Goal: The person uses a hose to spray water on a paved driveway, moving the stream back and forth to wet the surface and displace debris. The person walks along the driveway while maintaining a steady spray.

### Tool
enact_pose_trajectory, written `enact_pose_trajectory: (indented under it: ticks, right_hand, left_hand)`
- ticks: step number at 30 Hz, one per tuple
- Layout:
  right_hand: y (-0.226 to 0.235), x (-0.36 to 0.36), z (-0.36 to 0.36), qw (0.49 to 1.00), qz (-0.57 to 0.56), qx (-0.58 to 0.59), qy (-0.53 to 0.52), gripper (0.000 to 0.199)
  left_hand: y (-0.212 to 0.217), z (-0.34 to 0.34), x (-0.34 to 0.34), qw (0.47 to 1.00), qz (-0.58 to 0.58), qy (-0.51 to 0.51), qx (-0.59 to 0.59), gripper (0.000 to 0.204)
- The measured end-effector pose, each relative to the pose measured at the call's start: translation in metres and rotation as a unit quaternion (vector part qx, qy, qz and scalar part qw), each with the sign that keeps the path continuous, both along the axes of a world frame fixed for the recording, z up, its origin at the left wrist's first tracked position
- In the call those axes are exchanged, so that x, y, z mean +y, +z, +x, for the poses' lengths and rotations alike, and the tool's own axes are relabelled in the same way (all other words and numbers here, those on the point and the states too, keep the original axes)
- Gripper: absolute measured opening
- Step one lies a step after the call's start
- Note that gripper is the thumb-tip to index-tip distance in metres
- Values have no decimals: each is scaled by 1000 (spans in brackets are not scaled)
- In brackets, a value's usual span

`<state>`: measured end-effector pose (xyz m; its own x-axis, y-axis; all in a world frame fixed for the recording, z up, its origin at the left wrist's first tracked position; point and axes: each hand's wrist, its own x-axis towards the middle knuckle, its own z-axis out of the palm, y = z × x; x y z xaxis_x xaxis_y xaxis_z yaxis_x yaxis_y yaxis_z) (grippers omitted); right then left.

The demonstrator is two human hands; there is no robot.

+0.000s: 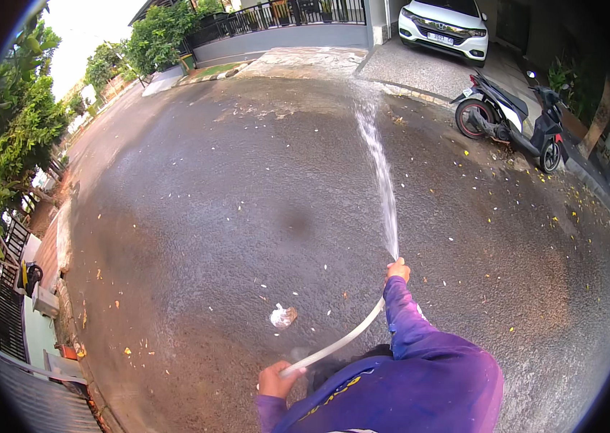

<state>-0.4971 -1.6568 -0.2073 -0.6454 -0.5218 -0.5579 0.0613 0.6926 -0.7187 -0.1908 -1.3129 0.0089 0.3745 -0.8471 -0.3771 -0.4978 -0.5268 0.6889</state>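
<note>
Crumpled whitish wrapper [282,315] lying flat on the wet asphalt, low centre, scrunched and shapeless, pale with a brownish tinge. Small rectangular licence plate [441,37] up top on the white car's [444,22] front bumper, light-coloured, far off. No screens or signs in view.

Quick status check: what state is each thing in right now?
hose: spraying, held in both hands
right hand: closed at hose outlet
left hand: closed around hose further back
water jet: arcing toward the far kerb
road: wet, leaf-strewn
scooter: parked
white car: parked
</note>
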Motion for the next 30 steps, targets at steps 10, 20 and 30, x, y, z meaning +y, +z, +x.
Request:
enact_pose_trajectory:
  ticks: [10, 20, 30]
  right_hand:
    - [15, 17, -86, 993, -51, 27, 104, 50]
    - [8, 27, -95, 988, -57, 17, 140, 49]
    - [-60, 83, -143, 993, -4, 16, 118, 53]
  left_hand:
    - [8, -101, 28, 997, 35, -62, 5, 43]
    - [13, -120, 43, 998, 11, -63, -13, 35]
    - [26, -132, 47, 996, 23, -90, -14, 39]
